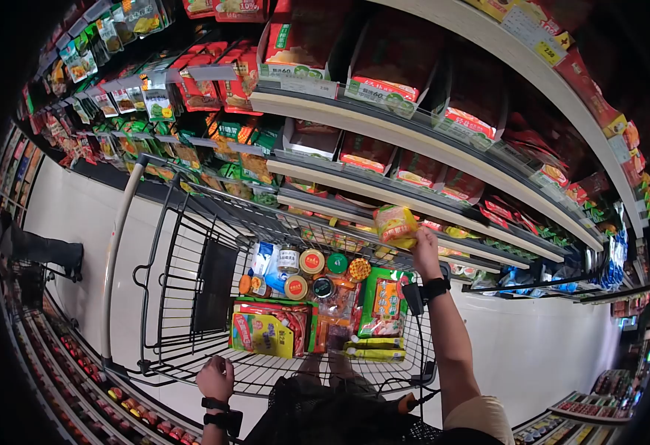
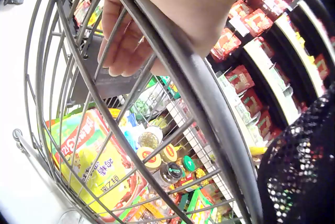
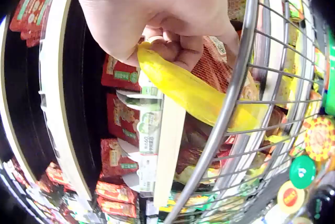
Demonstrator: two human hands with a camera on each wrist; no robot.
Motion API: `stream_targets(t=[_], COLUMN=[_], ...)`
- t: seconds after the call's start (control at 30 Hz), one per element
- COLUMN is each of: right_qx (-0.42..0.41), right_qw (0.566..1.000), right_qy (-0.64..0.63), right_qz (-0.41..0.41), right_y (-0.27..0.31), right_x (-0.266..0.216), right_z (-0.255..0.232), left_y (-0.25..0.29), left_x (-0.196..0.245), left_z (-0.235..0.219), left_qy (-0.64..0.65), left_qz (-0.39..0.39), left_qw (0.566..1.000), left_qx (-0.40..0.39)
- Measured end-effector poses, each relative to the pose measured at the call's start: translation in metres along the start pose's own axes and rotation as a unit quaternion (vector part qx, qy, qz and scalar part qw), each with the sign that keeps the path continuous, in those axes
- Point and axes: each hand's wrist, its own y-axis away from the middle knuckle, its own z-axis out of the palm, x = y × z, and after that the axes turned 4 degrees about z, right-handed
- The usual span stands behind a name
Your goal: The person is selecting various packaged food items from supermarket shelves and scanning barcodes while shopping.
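Note:
A yellow packet (image 1: 396, 225) with red print is pinched at its edge by my right hand (image 1: 426, 254), between the cart's far side and the shelves. The right wrist view shows the fingers of that hand (image 3: 157, 20) curled on one end of the yellow packet (image 3: 193, 92), outside the cart's wire rim. My left hand (image 1: 215, 378) is at the cart's near rim, fingers loosely bent. In the left wrist view the left hand (image 2: 172, 4) lies over the rim bar (image 2: 193, 77), its fingers hanging inside and holding nothing.
The wire cart (image 1: 184, 297) holds jars, a green packet (image 1: 384, 302), a yellow-green bag (image 1: 264, 335) and other packets. Shelves (image 1: 429, 148) of red packets run along its far side. Another person's leg (image 1: 47, 248) is at the left. Low shelves stand at the lower left.

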Motion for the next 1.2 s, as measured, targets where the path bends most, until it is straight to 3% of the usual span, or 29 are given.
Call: stream_targets(t=[0.03,0.1,0.13,0.23,0.37,0.5,0.57,0.6,0.63,0.67,0.7,0.73,0.77,0.83,0.87,0.93,0.97,1.03,1.1,1.17,1.2], right_qx=[0.001,0.028,0.021,-0.026,-0.002,-0.097,-0.163,-0.161,-0.16,-0.168,-0.176,-0.2,-0.22,-0.25,-0.276,-0.308,-0.304,-0.265,-0.255,-0.244,-0.241], right_qw=[1.0,0.983,0.981,0.988,0.993,0.994,0.984,0.983,0.983,0.979,0.974,0.97,0.96,0.894,0.858,0.775,0.776,0.746,0.723,0.682,0.664], right_qy=[0.001,-0.159,-0.176,-0.109,-0.105,-0.032,0.002,0.015,0.032,0.06,0.087,0.108,0.131,0.306,0.335,0.416,0.418,0.475,0.491,0.516,0.529], right_qz=[-0.005,0.091,0.082,0.105,0.059,-0.031,-0.066,-0.083,-0.087,-0.098,-0.109,-0.087,-0.115,-0.211,-0.274,-0.361,-0.361,-0.385,-0.415,-0.457,-0.47], right_y=[0.008,0.027,0.037,0.074,0.124,0.174,0.192,0.203,0.215,0.226,0.235,0.242,0.249,0.266,0.273,0.285,0.289,0.293,0.288,0.288,0.287], right_x=[-0.011,-0.036,-0.048,-0.082,-0.101,-0.124,-0.133,-0.137,-0.14,-0.139,-0.138,-0.142,-0.139,-0.137,-0.144,-0.153,-0.156,-0.161,-0.166,-0.165,-0.161], right_z=[0.001,0.0,0.0,-0.003,0.001,0.022,0.029,0.038,0.048,0.054,0.058,0.061,0.062,0.062,0.074,0.094,0.095,0.097,0.099,0.101,0.098], left_y=[0.004,0.011,0.011,0.013,0.012,0.016,0.017,0.011,0.009,0.007,-0.003,-0.012,-0.015,-0.025,-0.03,-0.033,-0.031,-0.03,-0.036,-0.042,-0.041], left_x=[-0.002,-0.006,-0.009,-0.013,-0.012,-0.011,-0.001,0.01,0.033,0.052,0.076,0.113,0.15,0.195,0.221,0.258,0.261,0.266,0.274,0.279,0.281], left_z=[0.001,0.004,0.006,0.014,0.011,-0.006,-0.011,-0.018,-0.037,-0.038,-0.047,-0.069,-0.089,-0.089,-0.091,-0.092,-0.089,-0.079,-0.066,-0.056,-0.062], left_qy=[0.0,0.004,0.022,0.066,0.1,0.136,0.146,0.222,0.282,0.479,0.573,0.678,0.766,0.854,0.854,0.811,0.81,0.851,0.857,0.875,0.869], left_qz=[0.007,0.017,0.032,0.06,0.063,0.091,0.126,0.148,0.104,0.051,0.094,0.07,0.046,0.093,0.097,0.164,0.165,0.102,0.1,0.121,0.131], left_qw=[1.0,1.0,0.999,0.995,0.992,0.986,0.98,0.963,0.953,0.871,0.795,0.694,0.576,0.326,0.325,0.463,0.462,0.357,0.358,0.301,0.333], left_qx=[0.002,0.006,0.022,0.049,0.054,0.011,0.038,0.034,-0.039,-0.095,-0.174,-0.232,-0.283,-0.395,-0.395,-0.318,-0.322,-0.371,-0.357,-0.36,-0.342])
